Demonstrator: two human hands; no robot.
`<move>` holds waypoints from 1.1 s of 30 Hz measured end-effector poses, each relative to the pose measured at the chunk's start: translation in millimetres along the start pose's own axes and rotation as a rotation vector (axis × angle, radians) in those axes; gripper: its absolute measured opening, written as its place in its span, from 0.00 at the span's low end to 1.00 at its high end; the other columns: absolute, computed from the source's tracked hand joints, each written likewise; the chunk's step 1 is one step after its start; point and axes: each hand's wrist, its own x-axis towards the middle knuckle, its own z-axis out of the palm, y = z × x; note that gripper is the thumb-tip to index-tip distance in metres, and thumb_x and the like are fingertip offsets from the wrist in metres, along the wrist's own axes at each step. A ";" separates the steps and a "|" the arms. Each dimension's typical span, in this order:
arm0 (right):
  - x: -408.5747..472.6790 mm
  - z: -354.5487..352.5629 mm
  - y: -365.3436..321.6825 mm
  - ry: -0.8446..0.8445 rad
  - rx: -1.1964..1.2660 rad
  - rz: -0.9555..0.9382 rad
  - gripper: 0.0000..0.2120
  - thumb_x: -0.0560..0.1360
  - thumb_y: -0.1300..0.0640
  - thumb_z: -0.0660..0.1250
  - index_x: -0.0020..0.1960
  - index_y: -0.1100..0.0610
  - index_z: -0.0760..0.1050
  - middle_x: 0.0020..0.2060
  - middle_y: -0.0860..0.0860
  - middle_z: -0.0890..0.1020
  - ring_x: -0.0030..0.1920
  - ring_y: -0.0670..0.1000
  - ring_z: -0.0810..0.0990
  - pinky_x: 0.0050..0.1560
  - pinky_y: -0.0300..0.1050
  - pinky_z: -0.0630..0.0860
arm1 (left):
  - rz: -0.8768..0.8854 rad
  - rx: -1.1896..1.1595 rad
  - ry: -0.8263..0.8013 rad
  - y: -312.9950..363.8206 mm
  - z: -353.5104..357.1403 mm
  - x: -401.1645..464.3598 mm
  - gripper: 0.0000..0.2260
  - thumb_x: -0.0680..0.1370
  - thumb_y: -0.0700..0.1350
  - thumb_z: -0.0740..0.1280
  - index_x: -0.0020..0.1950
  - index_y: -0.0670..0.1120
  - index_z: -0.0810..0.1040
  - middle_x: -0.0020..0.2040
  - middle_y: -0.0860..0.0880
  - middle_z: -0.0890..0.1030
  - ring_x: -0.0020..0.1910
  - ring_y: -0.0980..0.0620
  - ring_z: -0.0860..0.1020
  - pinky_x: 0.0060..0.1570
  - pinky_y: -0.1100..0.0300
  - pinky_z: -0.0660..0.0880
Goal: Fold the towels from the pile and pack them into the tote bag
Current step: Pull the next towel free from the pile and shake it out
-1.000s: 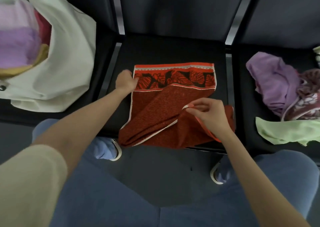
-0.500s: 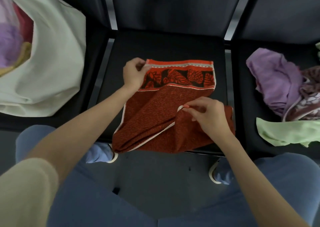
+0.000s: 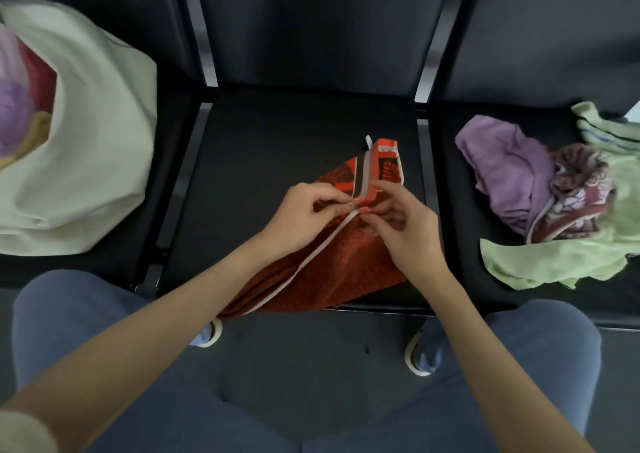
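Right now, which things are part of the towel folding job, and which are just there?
Part of the job:
red towel, pinched by the left hand and right hand
towel pile on the right seat
tote bag, with towels inside

Just there:
chairs
shoes

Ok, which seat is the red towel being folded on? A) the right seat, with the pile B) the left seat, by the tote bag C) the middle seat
C: both hands, left hand and right hand, pinch the red towel on the middle seat.
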 end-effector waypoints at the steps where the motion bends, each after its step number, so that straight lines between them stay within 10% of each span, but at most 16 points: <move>1: -0.4 -0.5 -0.4 0.007 0.004 -0.005 0.17 0.72 0.64 0.71 0.59 0.52 0.76 0.39 0.46 0.83 0.38 0.43 0.83 0.44 0.36 0.79 | 0.010 -0.001 -0.003 2.5 1.3 0.5 0.07 0.75 0.40 0.71 0.51 0.43 0.85 0.47 0.50 0.84 0.48 0.56 0.82 0.52 0.59 0.77; 17: -16.3 -18.0 4.0 0.134 -0.036 0.053 0.06 0.75 0.59 0.69 0.51 0.53 0.79 0.41 0.46 0.83 0.38 0.45 0.83 0.45 0.42 0.80 | -0.337 0.365 0.049 -63.4 -62.0 -104.5 0.03 0.73 0.41 0.74 0.44 0.49 0.86 0.36 0.71 0.79 0.41 0.68 0.79 0.44 0.72 0.73; 22: -21.6 -28.8 -4.8 0.214 0.026 0.063 0.06 0.75 0.61 0.69 0.48 0.50 0.78 0.38 0.47 0.83 0.36 0.48 0.83 0.39 0.37 0.79 | -0.550 0.351 -0.007 -73.7 -71.1 -144.1 0.10 0.71 0.34 0.73 0.40 0.50 0.83 0.35 0.58 0.82 0.38 0.59 0.82 0.44 0.64 0.78; 28: -26.7 -29.7 -8.9 0.241 0.035 0.083 0.03 0.76 0.60 0.68 0.49 0.55 0.79 0.35 0.50 0.83 0.34 0.48 0.82 0.37 0.37 0.77 | -0.984 -0.302 0.013 -50.0 -59.9 -155.8 0.03 0.76 0.35 0.70 0.48 0.36 0.81 0.39 0.39 0.82 0.36 0.47 0.81 0.36 0.60 0.80; 33: -29.2 -31.0 -15.4 0.289 0.046 0.073 0.03 0.76 0.60 0.68 0.49 0.57 0.79 0.35 0.51 0.83 0.32 0.45 0.81 0.34 0.34 0.76 | -1.004 -0.665 0.032 -27.5 -70.0 -155.1 0.10 0.76 0.32 0.66 0.56 0.33 0.79 0.52 0.35 0.83 0.46 0.44 0.84 0.42 0.57 0.82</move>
